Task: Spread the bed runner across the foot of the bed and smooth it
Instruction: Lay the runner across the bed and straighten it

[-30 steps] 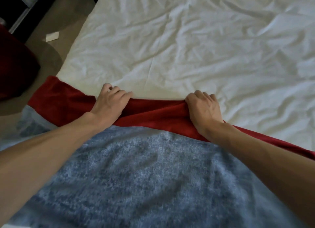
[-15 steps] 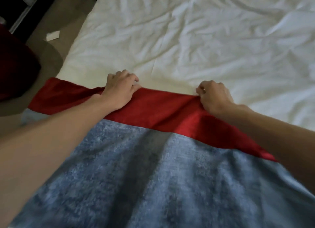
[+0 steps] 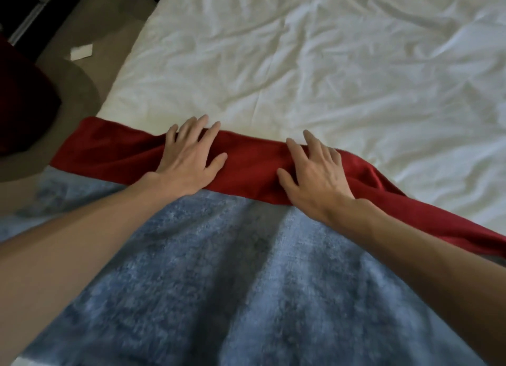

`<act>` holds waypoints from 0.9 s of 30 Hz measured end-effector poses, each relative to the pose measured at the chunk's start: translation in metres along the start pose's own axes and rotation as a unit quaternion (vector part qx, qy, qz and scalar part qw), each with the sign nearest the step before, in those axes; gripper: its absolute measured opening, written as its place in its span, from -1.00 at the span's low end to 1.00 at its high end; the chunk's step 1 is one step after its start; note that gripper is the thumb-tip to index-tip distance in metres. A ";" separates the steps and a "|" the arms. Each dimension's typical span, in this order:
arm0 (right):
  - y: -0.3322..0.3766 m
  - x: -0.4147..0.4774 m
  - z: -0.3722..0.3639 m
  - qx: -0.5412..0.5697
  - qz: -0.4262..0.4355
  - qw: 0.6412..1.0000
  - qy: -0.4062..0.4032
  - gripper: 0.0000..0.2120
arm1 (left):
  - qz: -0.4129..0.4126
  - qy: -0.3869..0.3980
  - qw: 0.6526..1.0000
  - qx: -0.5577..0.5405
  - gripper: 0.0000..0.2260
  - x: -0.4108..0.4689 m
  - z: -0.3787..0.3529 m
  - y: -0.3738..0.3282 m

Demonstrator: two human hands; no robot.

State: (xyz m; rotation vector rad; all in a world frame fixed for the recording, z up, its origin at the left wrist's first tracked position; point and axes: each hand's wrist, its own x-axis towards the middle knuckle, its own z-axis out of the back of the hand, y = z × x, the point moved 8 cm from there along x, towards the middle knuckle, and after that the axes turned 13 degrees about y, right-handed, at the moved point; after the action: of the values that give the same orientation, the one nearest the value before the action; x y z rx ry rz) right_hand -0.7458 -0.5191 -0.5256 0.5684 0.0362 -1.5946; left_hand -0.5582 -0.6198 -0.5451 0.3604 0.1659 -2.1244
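Observation:
The bed runner (image 3: 246, 297) is blue-grey with a red band (image 3: 252, 165) along its far edge. It lies across the foot of the bed, over the wrinkled white sheet (image 3: 315, 78). My left hand (image 3: 190, 157) rests flat on the red band, fingers spread and straight, fingertips reaching the sheet. My right hand (image 3: 315, 174) lies palm down on the red band a little to the right, fingers spread. To the right of that hand the red band is bunched and rumpled. Soft folds run down the blue part.
The bed's left edge drops to a tan floor (image 3: 109, 31) with a small white scrap (image 3: 81, 52) on it. A dark red object (image 3: 22, 105) stands at the left, on a round grey-brown shape. Dark furniture fills the top left corner.
Both hands let go of the red edge they were gripping and now lie flat with fingers spread. The runner's red band has moved farther up the bed.

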 end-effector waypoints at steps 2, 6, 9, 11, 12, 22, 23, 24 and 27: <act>0.009 -0.008 -0.007 0.010 -0.001 1.000 -0.002 -0.39 | 0.017 -0.007 1.000 -0.010 -0.42 -0.010 -0.004 0.005; 0.026 -0.026 -0.022 -0.005 0.017 1.000 0.005 -0.39 | 0.048 -0.012 0.998 -0.028 -0.42 -0.042 -0.012 0.010; 0.034 -0.038 -0.027 -0.014 0.019 1.000 0.000 -0.41 | 0.065 -0.018 0.997 -0.032 -0.43 -0.068 -0.007 0.016; 0.044 -0.042 -0.030 -0.020 0.022 1.000 -0.002 -0.42 | 0.079 -0.016 0.996 -0.041 -0.45 -0.084 -0.001 0.026; 0.049 -0.045 -0.031 -0.023 0.022 0.999 0.002 -0.42 | 0.083 -0.008 0.996 -0.044 -0.46 -0.091 -0.001 0.032; 0.105 -0.029 -0.023 -0.062 0.053 0.996 0.046 -0.41 | 0.126 0.068 0.987 -0.078 -0.55 -0.130 0.001 0.113; 0.112 -0.024 -0.023 -0.062 0.054 0.995 0.051 -0.41 | 0.125 0.069 0.986 -0.086 -0.57 -0.131 0.000 0.121; 0.120 -0.018 -0.022 -0.064 0.056 0.995 0.054 -0.41 | 0.122 0.070 0.986 -0.093 -0.58 -0.131 0.000 0.130; 0.150 0.001 -0.021 -0.063 0.064 0.994 0.066 -0.41 | 0.112 0.064 0.987 -0.099 -0.60 -0.127 0.000 0.160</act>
State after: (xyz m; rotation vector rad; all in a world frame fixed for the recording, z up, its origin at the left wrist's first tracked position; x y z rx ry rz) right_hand -0.5975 -0.5309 -0.4980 0.5661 0.1948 -1.4171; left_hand -0.3591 -0.6058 -0.5012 0.3805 0.3896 -1.8450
